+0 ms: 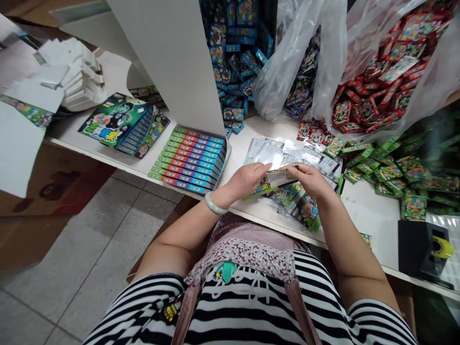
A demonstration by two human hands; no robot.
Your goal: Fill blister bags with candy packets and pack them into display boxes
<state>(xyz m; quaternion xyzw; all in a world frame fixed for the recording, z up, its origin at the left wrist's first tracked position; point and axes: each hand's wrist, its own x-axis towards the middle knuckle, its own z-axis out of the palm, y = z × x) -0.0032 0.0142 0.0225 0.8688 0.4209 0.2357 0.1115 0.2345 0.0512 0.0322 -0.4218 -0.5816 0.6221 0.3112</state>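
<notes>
Left hand: the left hand is curled, thumb and fingers pinching the left end of a clear packet held over the worktop edge.
Right hand: the right hand grips the packet's right end from above.
Clear packet: it spans both hands, just above a loose heap of clear sleeves; what is inside is too blurred to tell, possibly a card.
Green packets under the hands: printed green packets lie just below the clear packet, at the worktop's front edge.
Open box: left of the clear packet, an open box with rows of coloured flat packs, lid upright.
Tape dispenser: black tape dispenser, well right of the clear packet.
Far bags: beyond the clear packet, plastic bags with blue packs and red packs.
</notes>
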